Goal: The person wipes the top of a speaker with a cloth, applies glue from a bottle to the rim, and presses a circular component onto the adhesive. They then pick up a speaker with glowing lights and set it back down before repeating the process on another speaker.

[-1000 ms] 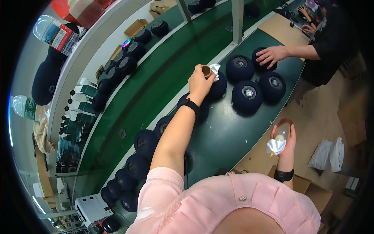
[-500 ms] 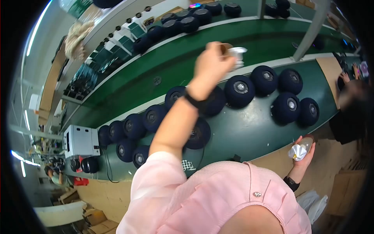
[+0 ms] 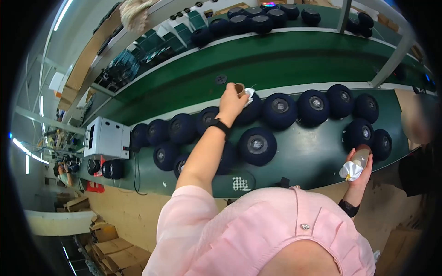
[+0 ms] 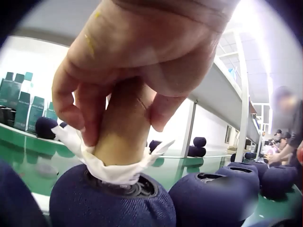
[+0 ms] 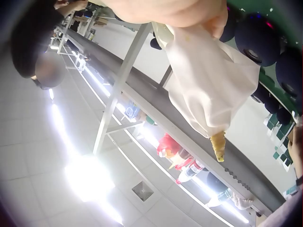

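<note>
My left hand (image 3: 231,105) grips a brown cardboard tube (image 4: 124,124) with white cloth (image 4: 111,171) around its lower end. In the left wrist view that end meets the dark ring on top of a navy, fabric-covered round speaker (image 4: 111,208). My right hand (image 3: 360,177) holds a clear bottle (image 3: 360,156) near the table's front edge. White cloth (image 5: 208,80) wraps the bottle's end, and a yellowish nozzle (image 5: 218,146) sticks out of it, pointing away from the hand.
Several more navy speakers (image 3: 258,146) stand in rows on the green table (image 3: 299,158). A white box-shaped machine (image 3: 108,138) with a cable is at the left. Behind run a green channel (image 3: 294,60) and metal posts (image 3: 398,57). Another person (image 3: 416,119) is at the right.
The head view has swung left. My left hand has come down from over the green channel onto a speaker, carrying the tube. The right hand still holds the bottle.
</note>
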